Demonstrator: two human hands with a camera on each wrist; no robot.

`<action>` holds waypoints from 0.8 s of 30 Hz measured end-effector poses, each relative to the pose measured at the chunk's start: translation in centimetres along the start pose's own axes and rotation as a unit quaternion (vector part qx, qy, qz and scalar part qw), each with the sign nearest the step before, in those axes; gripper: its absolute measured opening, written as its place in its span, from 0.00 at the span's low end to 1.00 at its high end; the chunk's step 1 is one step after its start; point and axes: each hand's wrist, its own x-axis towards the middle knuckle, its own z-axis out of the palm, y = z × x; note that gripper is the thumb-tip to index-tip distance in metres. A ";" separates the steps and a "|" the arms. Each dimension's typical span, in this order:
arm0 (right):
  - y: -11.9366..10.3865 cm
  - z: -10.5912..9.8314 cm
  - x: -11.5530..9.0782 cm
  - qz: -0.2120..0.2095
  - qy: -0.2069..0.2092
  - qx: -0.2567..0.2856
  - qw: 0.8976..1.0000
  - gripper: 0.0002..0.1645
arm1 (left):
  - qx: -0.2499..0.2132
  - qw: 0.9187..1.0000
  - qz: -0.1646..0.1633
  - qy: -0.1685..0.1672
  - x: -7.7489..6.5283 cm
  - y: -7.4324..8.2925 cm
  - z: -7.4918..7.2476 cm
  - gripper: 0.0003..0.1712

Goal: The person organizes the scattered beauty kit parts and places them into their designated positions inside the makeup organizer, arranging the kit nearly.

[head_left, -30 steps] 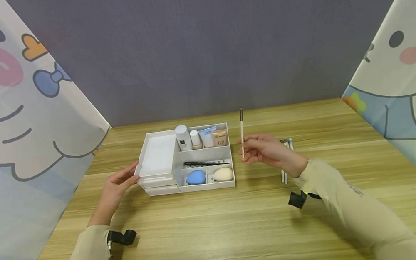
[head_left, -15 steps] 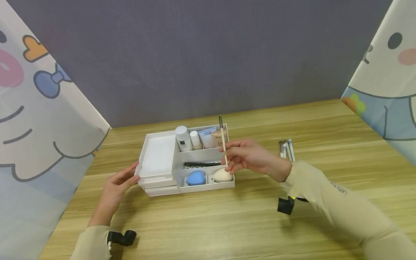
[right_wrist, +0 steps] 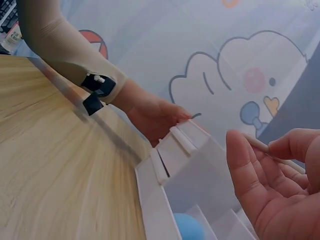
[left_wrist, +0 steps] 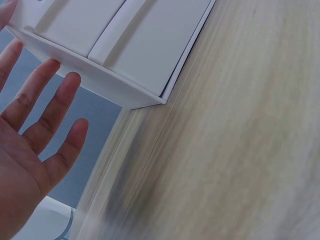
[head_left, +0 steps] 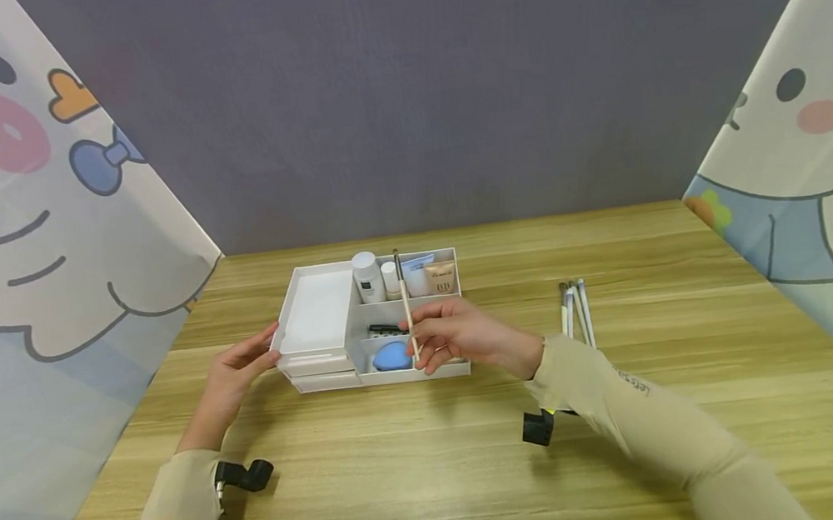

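My right hand (head_left: 464, 332) pinches a thin makeup brush (head_left: 404, 291) with a pale handle and dark tip, tip upward, over the front compartments of a white desktop organizer (head_left: 314, 307). In the right wrist view the brush handle (right_wrist: 257, 144) lies between thumb and fingers. My left hand (head_left: 238, 376) touches the organizer's left side; its fingers (left_wrist: 55, 112) are fairly straight in the left wrist view. A blue makeup sponge (head_left: 391, 356) sits in a front compartment. Behind it lies a black pencil-like item (head_left: 385, 328), partly covered by my right hand. The cream sponge is mostly hidden.
A white-capped bottle (head_left: 367, 278), a smaller bottle (head_left: 391, 277), a pale blue tube (head_left: 419, 276) and a beige BB tube (head_left: 441, 278) stand in the rear compartment. Several brushes (head_left: 576, 311) lie on the wooden table (head_left: 407, 470) at right. A dark wall rises behind.
My right hand has carried the brush leftward, from beside the organizer to above its front compartments. The cream sponge has become covered. My left hand has stayed in place.
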 end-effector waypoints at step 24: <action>-0.4 4.6 6.1 0.036 -0.032 -0.053 0.997 0.14 | 0.000 1.000 0.014 0.010 0.1 -0.1 0.1 0.27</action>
